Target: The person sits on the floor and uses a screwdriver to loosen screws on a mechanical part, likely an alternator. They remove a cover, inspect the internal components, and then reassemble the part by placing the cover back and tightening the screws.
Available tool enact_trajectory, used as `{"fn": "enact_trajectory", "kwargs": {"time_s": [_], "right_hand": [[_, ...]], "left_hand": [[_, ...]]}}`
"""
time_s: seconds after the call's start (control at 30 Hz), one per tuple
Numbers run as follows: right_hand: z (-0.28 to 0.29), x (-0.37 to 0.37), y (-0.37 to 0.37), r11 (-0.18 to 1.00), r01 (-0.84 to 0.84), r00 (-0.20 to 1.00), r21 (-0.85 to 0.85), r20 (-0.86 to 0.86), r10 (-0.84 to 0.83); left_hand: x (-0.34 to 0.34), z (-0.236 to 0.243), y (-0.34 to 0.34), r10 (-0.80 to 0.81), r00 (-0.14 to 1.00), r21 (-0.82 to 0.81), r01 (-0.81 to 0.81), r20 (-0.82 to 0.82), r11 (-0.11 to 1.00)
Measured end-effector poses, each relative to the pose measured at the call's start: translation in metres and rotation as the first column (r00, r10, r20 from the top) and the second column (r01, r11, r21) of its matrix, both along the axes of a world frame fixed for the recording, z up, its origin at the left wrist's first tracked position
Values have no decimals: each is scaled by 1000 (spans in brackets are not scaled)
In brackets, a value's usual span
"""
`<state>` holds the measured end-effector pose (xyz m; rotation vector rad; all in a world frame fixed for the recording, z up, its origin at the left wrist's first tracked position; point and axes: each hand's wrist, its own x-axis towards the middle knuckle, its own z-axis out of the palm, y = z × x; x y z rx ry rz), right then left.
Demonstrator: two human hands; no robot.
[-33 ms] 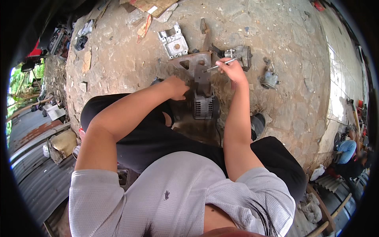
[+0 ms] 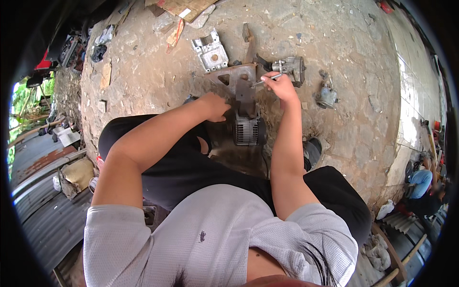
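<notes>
My right hand (image 2: 279, 87) pinches a thin silvery rod-shaped tool (image 2: 272, 78), its tip slanting down to the left at a brown metal plate (image 2: 245, 92). That upright plate is part of a rusty bracket (image 2: 228, 76) with a triangular hole. Just below the plate sits a finned grey metal unit (image 2: 246, 132), shaped like a small motor or alternator. My left hand (image 2: 213, 106) is to the left of the plate, fingers curled downward; whatever they may hold is hidden. My left forearm crosses above my bent knee.
Beyond the bracket lies a silvery metal casting (image 2: 211, 52). A grey machine part (image 2: 290, 68) and a smaller metal part (image 2: 327, 96) rest to the right on the stone floor. Cardboard (image 2: 184, 8) lies at the far edge. Another person (image 2: 423, 186) is at the far right.
The rod in my right hand has shifted slightly, with less of it showing past my fingers. My left hand stays in place.
</notes>
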<state>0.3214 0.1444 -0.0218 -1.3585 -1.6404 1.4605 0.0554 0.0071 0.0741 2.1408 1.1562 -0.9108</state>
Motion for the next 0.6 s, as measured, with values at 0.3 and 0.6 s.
{"fn": "enact_trajectory", "kwargs": {"time_s": [0.3, 0.6], "right_hand": [[4, 0, 5, 972, -186, 980, -146, 39, 194], [18, 13, -1, 975, 25, 993, -221, -106, -50]], "left_hand": [[2, -15, 10, -57, 984, 267, 9, 171, 964], [3, -25, 21, -69, 993, 249, 44, 91, 967]]}}
